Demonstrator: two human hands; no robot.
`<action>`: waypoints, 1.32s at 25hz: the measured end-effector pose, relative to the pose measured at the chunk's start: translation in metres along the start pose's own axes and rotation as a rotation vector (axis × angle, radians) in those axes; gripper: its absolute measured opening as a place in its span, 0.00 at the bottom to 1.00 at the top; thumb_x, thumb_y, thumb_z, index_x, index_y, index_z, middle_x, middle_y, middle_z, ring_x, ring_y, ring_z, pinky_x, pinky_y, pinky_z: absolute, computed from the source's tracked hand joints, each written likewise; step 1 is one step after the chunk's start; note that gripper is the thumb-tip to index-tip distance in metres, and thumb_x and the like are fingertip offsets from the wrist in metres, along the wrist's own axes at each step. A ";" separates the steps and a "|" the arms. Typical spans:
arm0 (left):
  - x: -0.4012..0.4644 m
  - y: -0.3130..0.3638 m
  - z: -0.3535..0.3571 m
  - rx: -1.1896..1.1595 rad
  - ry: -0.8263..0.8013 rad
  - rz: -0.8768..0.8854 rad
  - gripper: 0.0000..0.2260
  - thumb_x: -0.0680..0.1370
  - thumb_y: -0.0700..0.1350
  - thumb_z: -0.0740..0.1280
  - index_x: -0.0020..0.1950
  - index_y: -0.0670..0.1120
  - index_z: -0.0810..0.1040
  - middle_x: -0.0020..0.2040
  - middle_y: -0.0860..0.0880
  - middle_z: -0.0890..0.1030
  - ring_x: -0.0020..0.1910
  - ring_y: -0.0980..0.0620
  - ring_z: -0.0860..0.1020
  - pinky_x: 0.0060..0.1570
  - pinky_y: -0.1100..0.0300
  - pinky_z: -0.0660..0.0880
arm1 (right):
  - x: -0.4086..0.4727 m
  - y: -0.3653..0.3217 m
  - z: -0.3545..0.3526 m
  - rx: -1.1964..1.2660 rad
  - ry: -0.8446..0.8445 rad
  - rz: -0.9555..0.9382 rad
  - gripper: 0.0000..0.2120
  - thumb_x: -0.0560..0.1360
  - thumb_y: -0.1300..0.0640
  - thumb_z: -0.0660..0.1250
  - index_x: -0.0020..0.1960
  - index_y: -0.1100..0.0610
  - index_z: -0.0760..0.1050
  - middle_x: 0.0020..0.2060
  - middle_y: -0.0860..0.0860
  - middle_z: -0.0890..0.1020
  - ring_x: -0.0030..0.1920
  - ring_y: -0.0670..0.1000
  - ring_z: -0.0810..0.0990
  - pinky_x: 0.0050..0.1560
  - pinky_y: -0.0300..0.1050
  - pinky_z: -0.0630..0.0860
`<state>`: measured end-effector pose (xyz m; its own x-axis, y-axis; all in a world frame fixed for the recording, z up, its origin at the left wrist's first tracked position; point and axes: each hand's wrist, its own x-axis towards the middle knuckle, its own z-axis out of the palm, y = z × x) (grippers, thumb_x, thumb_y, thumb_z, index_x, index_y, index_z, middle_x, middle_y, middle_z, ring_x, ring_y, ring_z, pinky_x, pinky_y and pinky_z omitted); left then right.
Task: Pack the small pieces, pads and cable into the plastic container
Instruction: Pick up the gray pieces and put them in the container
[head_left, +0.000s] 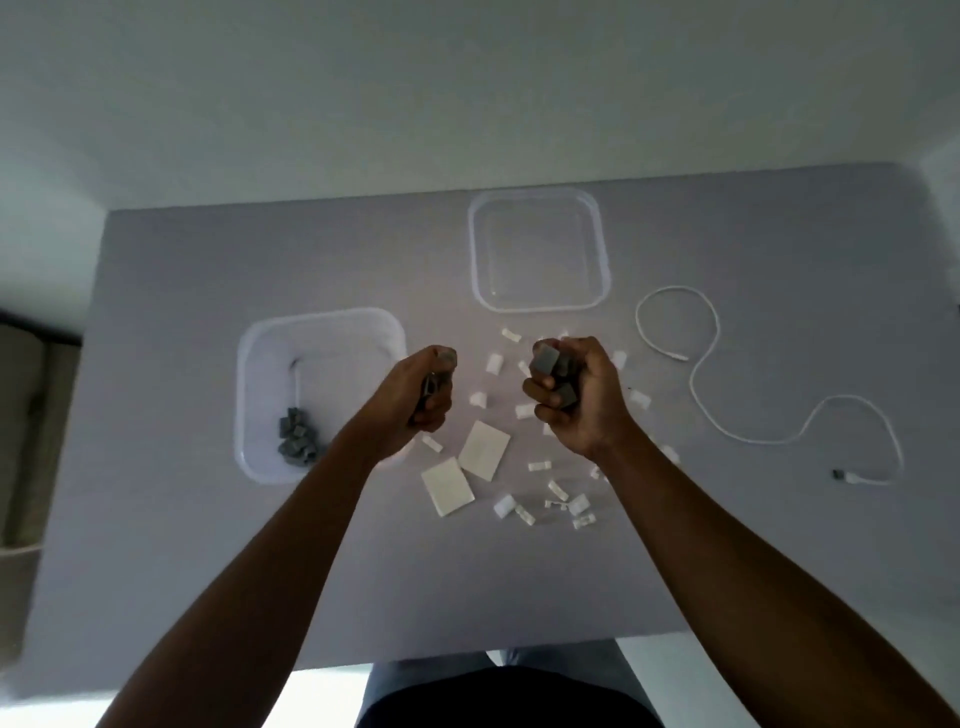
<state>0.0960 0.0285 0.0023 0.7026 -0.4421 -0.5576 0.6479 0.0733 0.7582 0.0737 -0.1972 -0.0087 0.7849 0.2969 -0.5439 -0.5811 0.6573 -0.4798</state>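
Grey pieces (551, 375) in both fisted hands (576, 395)

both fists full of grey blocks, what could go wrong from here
The right hand is overfull: grey blocks bulge past its fingers and could drop among the white clips. The left hand hangs beside the container, not over it, so an early release might miss it.

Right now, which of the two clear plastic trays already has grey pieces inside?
The left tray, beside the left hand; grey pieces lie inside. The far tray looks empty.
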 end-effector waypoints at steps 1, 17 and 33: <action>-0.014 0.004 -0.021 0.058 0.074 0.023 0.12 0.80 0.43 0.57 0.35 0.49 0.64 0.26 0.49 0.62 0.24 0.52 0.57 0.25 0.61 0.54 | 0.007 0.009 0.017 -0.024 -0.017 0.016 0.12 0.77 0.49 0.58 0.39 0.54 0.72 0.29 0.50 0.67 0.24 0.46 0.62 0.20 0.35 0.54; -0.046 -0.016 -0.183 1.956 -0.006 0.090 0.14 0.82 0.53 0.57 0.55 0.43 0.75 0.48 0.44 0.81 0.47 0.45 0.80 0.41 0.57 0.68 | 0.108 0.166 0.143 -0.845 0.404 0.053 0.18 0.75 0.49 0.70 0.32 0.55 0.67 0.24 0.52 0.72 0.23 0.51 0.68 0.24 0.39 0.64; -0.095 -0.024 -0.217 1.351 0.402 0.549 0.08 0.77 0.46 0.67 0.54 0.45 0.80 0.49 0.48 0.82 0.48 0.49 0.78 0.48 0.55 0.74 | 0.141 0.224 0.160 -1.376 0.416 -0.030 0.19 0.77 0.50 0.64 0.32 0.58 0.66 0.28 0.54 0.72 0.31 0.51 0.71 0.37 0.47 0.69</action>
<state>0.0776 0.2626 -0.0357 0.9366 -0.3503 0.0064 -0.3056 -0.8078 0.5040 0.0888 0.1028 -0.0822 0.8215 -0.0826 -0.5642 -0.4963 -0.5909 -0.6360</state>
